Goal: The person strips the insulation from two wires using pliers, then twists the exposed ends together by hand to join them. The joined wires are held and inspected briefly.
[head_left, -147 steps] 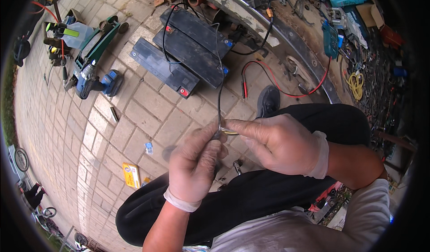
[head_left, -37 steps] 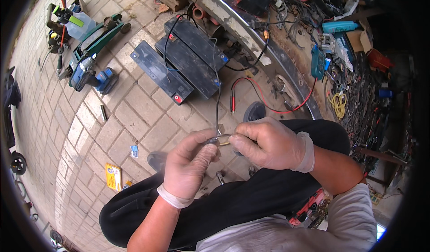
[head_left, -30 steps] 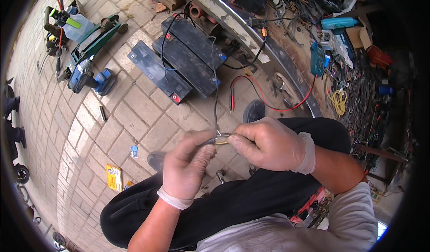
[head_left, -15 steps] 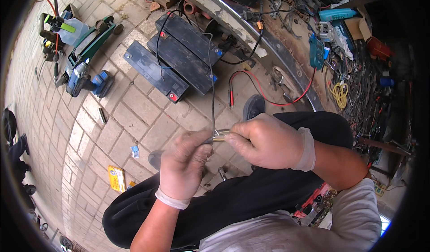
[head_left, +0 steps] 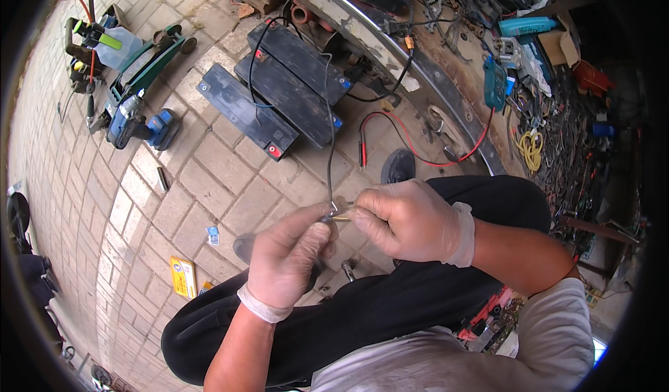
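Observation:
A dark cable (head_left: 329,148) runs down from the batteries to my left hand (head_left: 287,256), whose thumb and fingers pinch it near its end. My right hand (head_left: 418,225), closed beside it, grips a thin yellowish strand (head_left: 343,216) that reaches across to the left fingertips. Something small and shiny shows where strand and cable meet; the fingers partly hide it. Both hands wear thin translucent gloves. Beyond them, three dark rectangular batteries (head_left: 275,78) lie side by side on the paving, with red and blue terminals.
A blue cordless drill (head_left: 143,126) and a green wheeled tool (head_left: 150,64) are on the left paving. Red and black probe leads (head_left: 363,141) run to a teal meter (head_left: 494,85) on the cluttered bench. A yellow packet (head_left: 182,276) lies near my left knee.
My left fingers have shifted on the cable end, and more of the shiny part shows. The loop of yellowish strand between my hands looks narrower. My view has shifted slightly.

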Tool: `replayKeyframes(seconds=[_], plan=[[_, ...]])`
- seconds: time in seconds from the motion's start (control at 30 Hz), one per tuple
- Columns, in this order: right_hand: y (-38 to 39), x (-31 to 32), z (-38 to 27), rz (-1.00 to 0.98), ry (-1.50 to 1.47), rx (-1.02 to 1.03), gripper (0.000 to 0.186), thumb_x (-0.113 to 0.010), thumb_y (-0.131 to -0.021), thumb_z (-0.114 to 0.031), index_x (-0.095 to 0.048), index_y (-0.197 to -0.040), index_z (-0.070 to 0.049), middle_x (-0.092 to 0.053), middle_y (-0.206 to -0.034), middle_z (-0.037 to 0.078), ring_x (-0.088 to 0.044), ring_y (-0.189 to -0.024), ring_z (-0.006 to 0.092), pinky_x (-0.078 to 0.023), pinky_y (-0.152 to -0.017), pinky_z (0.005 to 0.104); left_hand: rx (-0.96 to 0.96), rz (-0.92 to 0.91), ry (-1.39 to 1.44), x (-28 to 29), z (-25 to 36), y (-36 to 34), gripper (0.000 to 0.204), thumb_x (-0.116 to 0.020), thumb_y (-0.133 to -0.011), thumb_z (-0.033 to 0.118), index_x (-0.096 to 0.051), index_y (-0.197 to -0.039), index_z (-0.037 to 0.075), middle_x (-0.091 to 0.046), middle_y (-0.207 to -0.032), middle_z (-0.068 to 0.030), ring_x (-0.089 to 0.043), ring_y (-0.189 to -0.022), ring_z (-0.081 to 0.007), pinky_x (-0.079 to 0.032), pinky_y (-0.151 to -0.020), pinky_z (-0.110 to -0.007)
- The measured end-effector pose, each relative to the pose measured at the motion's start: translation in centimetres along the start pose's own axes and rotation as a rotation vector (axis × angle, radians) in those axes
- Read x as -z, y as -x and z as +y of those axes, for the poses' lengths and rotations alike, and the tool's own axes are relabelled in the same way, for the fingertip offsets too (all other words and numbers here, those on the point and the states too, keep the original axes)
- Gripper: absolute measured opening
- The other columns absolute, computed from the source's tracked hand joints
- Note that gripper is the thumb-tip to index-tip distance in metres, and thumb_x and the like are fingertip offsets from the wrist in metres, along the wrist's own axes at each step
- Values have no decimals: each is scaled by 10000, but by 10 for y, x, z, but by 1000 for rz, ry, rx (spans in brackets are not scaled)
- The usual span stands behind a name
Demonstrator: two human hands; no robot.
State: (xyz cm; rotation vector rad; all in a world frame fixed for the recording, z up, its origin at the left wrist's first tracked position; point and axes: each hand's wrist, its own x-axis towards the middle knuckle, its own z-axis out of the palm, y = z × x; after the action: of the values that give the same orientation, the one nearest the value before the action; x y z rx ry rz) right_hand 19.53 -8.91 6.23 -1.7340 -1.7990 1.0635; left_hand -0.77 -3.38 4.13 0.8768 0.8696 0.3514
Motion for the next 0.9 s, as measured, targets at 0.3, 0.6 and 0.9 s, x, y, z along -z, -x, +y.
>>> replayKeyframes(seconds=[0.3, 0.6, 0.9], plan=[[-6, 5, 5, -165, -431, -66, 243, -580, -944, -192, -602, -814, 13, -528, -587, 167, -524, -507, 292, -433, -516, 370, 62, -54, 92, 5, 6, 6, 312, -558, -997, 171, -593, -1221, -43, -567, -820, -20, -490, -707, -96, -431, -652, -240], [-6, 4, -1, -282, -626, -210, 272, -578, -974, -228, -657, -976, 32, -639, -757, 61, -553, -740, 75, -470, -669, 288, -2, -65, 59, 3, 7, 12, 324, -549, -1005, 200, -581, -1223, -38, -559, -813, -29, -482, -702, -111, -422, -638, -247], [-6, 2, -9, -321, -867, -294, 312, -608, -968, -239, -663, -1025, 62, -678, -892, 47, -559, -867, 62, -480, -789, 263, 31, -95, 183, -1, 6, 13, 324, -545, -1007, 215, -582, -1221, -25, -562, -805, -33, -481, -693, -120, -420, -632, -258]])
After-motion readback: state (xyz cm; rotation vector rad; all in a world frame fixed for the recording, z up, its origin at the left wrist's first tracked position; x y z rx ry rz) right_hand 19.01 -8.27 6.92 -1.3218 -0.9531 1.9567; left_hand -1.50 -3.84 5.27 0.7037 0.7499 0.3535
